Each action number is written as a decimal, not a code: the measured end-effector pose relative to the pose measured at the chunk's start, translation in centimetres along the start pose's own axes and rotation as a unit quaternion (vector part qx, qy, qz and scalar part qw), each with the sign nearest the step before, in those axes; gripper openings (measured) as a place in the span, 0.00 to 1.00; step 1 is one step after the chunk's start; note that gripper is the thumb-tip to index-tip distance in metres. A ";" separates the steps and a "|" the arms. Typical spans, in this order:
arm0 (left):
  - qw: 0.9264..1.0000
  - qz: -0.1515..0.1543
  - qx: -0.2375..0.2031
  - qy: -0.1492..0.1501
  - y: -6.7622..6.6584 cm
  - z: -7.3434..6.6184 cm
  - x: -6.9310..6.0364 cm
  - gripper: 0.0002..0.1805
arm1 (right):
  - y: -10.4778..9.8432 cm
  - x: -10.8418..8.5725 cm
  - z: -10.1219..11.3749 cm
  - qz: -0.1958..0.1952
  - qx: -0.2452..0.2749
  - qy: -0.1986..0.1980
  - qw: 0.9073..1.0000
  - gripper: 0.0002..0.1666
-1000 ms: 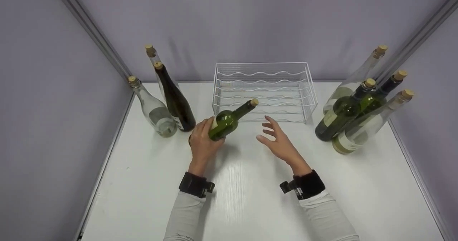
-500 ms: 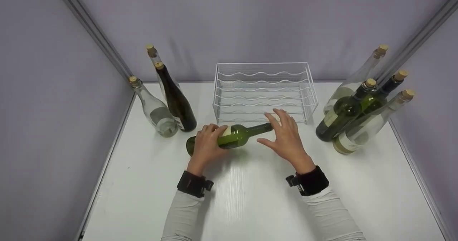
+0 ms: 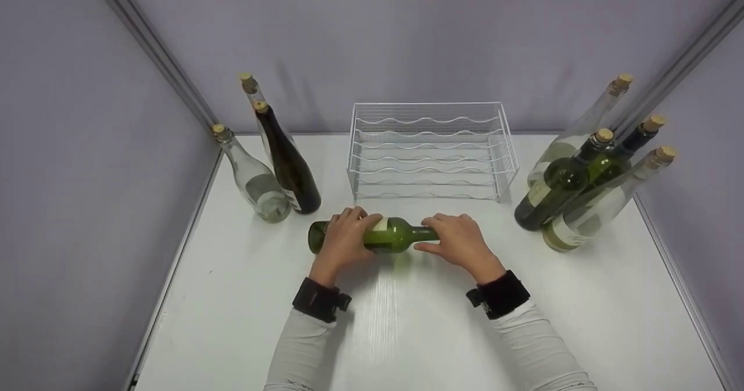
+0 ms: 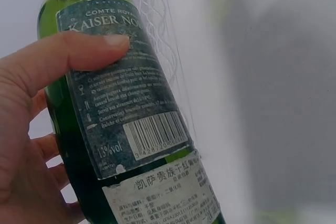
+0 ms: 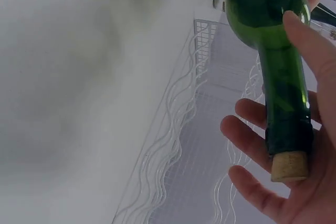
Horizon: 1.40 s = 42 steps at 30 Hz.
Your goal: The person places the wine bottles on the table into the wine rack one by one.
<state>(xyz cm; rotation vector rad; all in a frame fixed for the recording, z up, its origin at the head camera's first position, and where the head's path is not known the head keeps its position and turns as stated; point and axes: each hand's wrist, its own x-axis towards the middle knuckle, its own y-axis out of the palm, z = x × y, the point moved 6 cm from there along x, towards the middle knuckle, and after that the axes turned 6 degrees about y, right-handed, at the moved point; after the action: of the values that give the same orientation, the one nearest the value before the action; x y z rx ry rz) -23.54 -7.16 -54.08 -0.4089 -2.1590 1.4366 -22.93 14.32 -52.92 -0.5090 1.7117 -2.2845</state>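
A green wine bottle (image 3: pixel 392 235) lies sideways in front of the rack, neck to the right, with a shadow on the table below it. My left hand (image 3: pixel 347 237) grips its body; in the left wrist view the thumb (image 4: pixel 97 51) presses on the dark label and the fingers pass behind. Around the neck is my right hand (image 3: pixel 461 241). From the right wrist, the thumb (image 5: pixel 310 40) is at the bottle's shoulder and loosely curved fingers (image 5: pixel 249 135) reach behind the neck. The cork (image 5: pixel 290 166) sits in the bottle's mouth, near the palm.
A white wire rack (image 3: pixel 430 170) with wavy bars stands against the back wall. On the left stand a clear bottle (image 3: pixel 256 185), a brown bottle (image 3: pixel 290 170) and another behind it. Several corked bottles, including a green one (image 3: pixel 549 193), cluster at the right.
The bottle has swung from a tilt towards the rack to nearly level and come nearer me. My right hand has moved from apart from it to around its neck.
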 end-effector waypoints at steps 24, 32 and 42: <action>0.998 0.051 -0.008 0.037 1.4 -2.3 0.1 0.42 | 3.9 -3.1 -2.9 0.050 0.232 0.154 0.959 0.25; 0.998 0.054 0.001 0.037 1.7 -2.7 0.4 0.42 | 3.4 -4.2 -3.2 0.037 0.252 0.194 0.947 0.23; 0.999 -0.025 0.010 0.035 1.5 -2.7 -0.4 0.38 | 3.4 -6.1 -4.6 0.063 0.328 0.251 0.908 0.23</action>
<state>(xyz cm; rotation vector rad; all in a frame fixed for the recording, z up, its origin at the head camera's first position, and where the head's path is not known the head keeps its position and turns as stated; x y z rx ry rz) -21.77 -4.76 -54.69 -0.3895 -2.0829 1.3945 -19.34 19.81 -58.16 0.3460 0.9550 -2.8269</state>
